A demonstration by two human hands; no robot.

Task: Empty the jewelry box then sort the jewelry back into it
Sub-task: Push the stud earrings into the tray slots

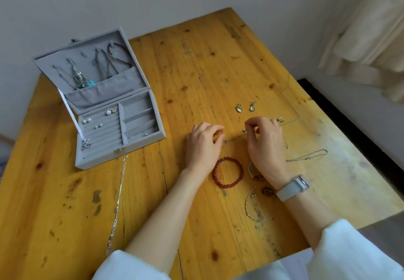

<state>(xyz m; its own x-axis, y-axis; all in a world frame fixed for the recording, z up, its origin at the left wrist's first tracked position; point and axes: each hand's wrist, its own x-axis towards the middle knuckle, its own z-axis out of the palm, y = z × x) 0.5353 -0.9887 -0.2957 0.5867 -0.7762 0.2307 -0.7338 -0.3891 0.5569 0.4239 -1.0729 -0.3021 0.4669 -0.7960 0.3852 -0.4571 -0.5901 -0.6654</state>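
On wood table (65, 192), my L hand (204, 146) & R hand (265, 146) each pinch small piece, too tiny to ID, prob pairing before jewelry box (122, 148) refill.
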